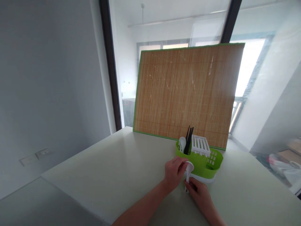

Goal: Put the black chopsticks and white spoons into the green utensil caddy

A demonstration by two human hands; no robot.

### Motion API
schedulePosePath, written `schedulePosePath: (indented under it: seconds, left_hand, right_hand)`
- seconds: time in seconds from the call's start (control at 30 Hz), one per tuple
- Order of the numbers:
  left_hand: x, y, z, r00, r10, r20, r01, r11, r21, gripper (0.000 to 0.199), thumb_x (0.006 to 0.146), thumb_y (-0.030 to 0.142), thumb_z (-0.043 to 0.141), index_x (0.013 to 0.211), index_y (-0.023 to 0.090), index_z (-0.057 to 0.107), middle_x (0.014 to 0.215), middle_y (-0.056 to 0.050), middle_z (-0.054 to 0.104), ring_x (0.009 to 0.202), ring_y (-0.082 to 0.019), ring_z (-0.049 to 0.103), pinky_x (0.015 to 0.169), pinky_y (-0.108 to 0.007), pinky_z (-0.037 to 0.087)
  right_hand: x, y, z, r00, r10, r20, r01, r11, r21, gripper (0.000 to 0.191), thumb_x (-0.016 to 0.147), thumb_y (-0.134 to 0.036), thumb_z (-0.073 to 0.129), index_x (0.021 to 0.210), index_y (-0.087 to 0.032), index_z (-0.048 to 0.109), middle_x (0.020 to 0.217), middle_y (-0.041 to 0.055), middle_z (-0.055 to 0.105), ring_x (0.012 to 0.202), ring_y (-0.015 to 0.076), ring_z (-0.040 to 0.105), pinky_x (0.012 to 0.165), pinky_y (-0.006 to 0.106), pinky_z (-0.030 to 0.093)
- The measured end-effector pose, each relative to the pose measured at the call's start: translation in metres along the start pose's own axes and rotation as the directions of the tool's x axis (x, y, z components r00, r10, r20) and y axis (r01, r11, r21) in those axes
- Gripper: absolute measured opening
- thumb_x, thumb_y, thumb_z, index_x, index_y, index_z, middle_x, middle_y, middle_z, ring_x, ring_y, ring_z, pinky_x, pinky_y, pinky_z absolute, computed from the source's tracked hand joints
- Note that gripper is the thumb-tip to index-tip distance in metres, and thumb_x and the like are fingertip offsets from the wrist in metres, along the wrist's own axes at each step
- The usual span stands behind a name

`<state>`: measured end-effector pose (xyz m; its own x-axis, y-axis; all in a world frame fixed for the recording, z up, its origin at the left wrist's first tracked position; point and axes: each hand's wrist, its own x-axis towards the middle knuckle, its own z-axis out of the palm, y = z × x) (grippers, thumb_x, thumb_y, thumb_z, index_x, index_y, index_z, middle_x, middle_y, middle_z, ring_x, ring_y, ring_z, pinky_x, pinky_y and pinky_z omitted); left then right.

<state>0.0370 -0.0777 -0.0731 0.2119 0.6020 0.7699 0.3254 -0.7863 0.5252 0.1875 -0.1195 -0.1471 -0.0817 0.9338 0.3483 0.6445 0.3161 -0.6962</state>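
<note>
A white spoon is held upright between my two hands, its bowl at the top. My left hand pinches the bowl from the left. Lower down, the fingers of my right hand close on the handle, whose end shows below them. Just behind is a green holder on a white base. White spoons and black chopsticks stand in its left compartment. A white slotted rack sits across its middle, and the right compartment has square holes in its wall.
The holder stands on a white table. A bamboo mat with green edging leans upright behind it, against dark-framed glass. A wall with a socket is at the left. Bags and boxes lie beyond the table at the right.
</note>
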Motion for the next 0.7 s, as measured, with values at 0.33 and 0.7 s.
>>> schedulePosePath:
  seconds: [0.33,0.7]
  left_hand:
    - [0.042,-0.007,-0.025,0.972,0.120,-0.200,-0.101,0.990,0.100,0.017,0.086,0.024,0.049,0.097,0.020,0.061,0.079,-0.002,0.064,0.068,-0.010,0.056,0.064,-0.020,0.043]
    - [0.132,-0.013,-0.037,0.963,0.200,-0.180,-0.131,0.934,0.334,0.030,0.091,0.037,0.039,0.101,0.020,0.062,0.092,-0.004,0.067,0.078,-0.010,0.059,0.069,-0.020,0.041]
  right_hand:
    - [0.003,0.001,0.000,1.000,0.001,0.029,-0.001,1.000,-0.003,0.031,0.085,-0.041,0.046,0.102,-0.020,0.059,0.056,-0.0052,0.047,0.052,0.0136,0.044,0.052,0.024,0.032]
    - [0.000,-0.010,-0.006,0.992,-0.038,0.118,0.053,0.990,-0.130,0.034,0.089,-0.045,0.036,0.091,-0.024,0.063,0.071,0.0009,0.065,0.063,0.0178,0.058,0.060,0.027,0.039]
